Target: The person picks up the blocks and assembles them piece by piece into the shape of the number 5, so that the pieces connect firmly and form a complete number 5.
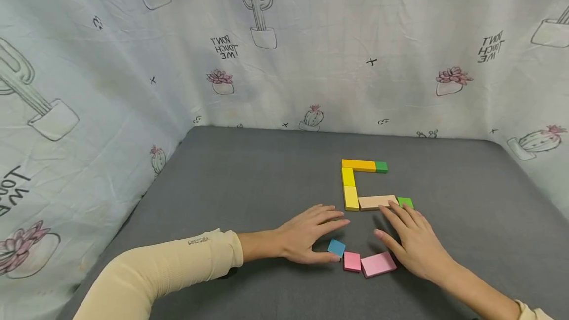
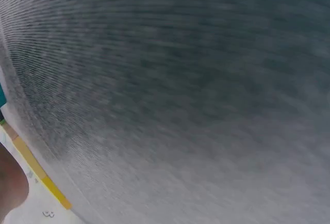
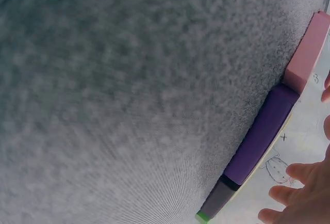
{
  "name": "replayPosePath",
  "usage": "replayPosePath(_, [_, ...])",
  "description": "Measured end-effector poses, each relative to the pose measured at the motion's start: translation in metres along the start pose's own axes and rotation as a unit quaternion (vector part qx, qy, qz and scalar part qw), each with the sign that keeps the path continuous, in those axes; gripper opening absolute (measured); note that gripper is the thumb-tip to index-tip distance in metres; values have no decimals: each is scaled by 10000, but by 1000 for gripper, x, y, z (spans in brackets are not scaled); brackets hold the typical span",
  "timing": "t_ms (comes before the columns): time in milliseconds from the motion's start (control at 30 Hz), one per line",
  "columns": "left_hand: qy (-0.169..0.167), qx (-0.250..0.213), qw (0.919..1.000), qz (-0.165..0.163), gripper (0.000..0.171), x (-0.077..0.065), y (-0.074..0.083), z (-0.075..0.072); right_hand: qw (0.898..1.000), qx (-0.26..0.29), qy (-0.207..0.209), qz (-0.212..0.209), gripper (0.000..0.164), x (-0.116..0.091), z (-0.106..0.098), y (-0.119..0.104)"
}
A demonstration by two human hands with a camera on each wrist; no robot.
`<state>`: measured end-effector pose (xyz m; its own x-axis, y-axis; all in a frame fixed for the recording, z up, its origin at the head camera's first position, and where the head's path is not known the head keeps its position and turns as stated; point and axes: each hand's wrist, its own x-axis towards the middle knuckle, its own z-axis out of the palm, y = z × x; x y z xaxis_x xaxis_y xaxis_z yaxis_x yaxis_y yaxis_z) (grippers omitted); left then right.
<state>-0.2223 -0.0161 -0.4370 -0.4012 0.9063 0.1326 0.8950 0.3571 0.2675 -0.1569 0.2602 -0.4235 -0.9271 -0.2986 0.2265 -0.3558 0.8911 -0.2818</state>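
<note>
My left hand (image 1: 306,235) is spread over the grey table, thumb tip right at the small blue block (image 1: 336,247). Its fingers point toward the yellow blocks. A bright pink block (image 1: 352,261) lies beside the blue one, followed by a longer light pink block (image 1: 378,264). Fingers apart, my right hand (image 1: 420,247) reaches over the right side, its fingertips overlapping the beige block (image 1: 371,203) and light green block (image 1: 405,202). In the right wrist view, a purple block (image 3: 262,133) and a darker block (image 3: 218,199) appear; my right hand hides them from the head camera.
Farther back, two yellow blocks (image 1: 348,177) stand in line below an orange block (image 1: 358,165), with a dark green block (image 1: 381,167) at its right end. The grey table surface (image 1: 240,172) meets a cactus-print cloth (image 1: 293,78) behind and at the sides.
</note>
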Motion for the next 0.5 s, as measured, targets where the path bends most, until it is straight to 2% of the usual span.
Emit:
replayPosePath(100, [-8,385,9991,-186,71,-3,-5,0,9999,-82,-49,75,61,1,0,3])
replayPosePath(267, [367,474,9939,-922,64,-9,-21,-2,9993,-330,-85,125,62,8,-3,9])
replayPosePath(367, [638,640,9854,-1441,62,-13,-38,-11,9985,-541,-28,97,62,18,-9,13])
replayPosePath(500, [853,883,9693,-2129,60,-17,-68,-34,9963,-850,78,126,63,39,-20,21])
